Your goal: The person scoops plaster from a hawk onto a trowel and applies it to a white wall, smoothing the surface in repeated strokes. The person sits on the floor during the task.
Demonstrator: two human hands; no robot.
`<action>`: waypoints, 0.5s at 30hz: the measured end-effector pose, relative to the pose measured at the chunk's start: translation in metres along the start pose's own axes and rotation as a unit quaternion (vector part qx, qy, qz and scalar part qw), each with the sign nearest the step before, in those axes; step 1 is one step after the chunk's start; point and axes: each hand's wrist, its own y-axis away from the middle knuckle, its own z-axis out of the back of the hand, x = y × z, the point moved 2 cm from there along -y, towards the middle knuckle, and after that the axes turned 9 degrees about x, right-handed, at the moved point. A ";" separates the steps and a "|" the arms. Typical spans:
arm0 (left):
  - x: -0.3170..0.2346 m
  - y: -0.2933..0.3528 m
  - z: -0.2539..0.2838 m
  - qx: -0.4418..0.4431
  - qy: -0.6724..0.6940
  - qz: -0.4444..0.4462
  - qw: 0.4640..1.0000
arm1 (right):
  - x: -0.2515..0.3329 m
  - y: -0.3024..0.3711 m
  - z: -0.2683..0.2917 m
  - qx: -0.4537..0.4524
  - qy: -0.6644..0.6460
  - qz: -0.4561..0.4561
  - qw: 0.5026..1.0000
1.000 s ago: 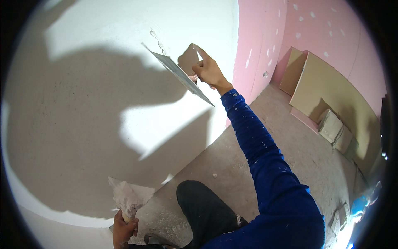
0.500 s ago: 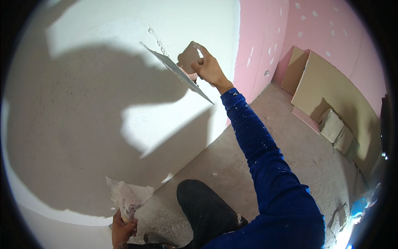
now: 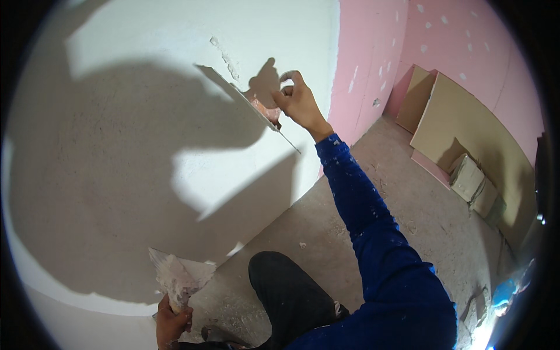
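In my left hand (image 3: 172,324), at the bottom left, is a wide putty knife (image 3: 184,274), its blade pointing up and smeared with whitish compound. My right hand (image 3: 303,108) is raised before the pale wall (image 3: 245,169), with thumb and index finger curved apart. Just left of it, a flat metal trowel (image 3: 236,93) lies slanted against the wall. Its reddish-brown handle (image 3: 265,111) shows beside my thumb, apart from my fingers as far as I can see. Above the trowel, a rough chipped streak (image 3: 224,57) marks the wall.
Pink boards with white patches (image 3: 373,64) cover the wall to the right. Tan board sheets (image 3: 466,116) lean there, a wrapped bundle (image 3: 466,178) against them. The dusty floor (image 3: 326,221) runs below my bent dark-trousered knee (image 3: 286,291). A bright light (image 3: 484,335) glares at bottom right.
My right hand has moved slightly right and down, away from the trowel's handle, and its index finger has curled. The trowel now lies flatter to the wall. My left hand has not visibly moved.
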 end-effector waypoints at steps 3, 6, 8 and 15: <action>0.002 0.002 0.001 -0.014 0.005 0.015 1.000 | -0.002 0.035 -0.002 0.005 -0.080 -0.054 0.995; 0.003 0.006 0.001 -0.032 0.015 0.019 0.999 | -0.015 0.081 -0.002 0.024 -0.158 -0.096 0.982; 0.004 0.010 0.002 -0.047 0.005 0.027 0.999 | -0.038 0.114 0.001 0.016 -0.158 -0.143 0.977; 0.014 0.043 0.000 -0.099 0.031 0.076 0.992 | -0.198 0.285 0.038 -0.199 -0.404 -0.277 0.849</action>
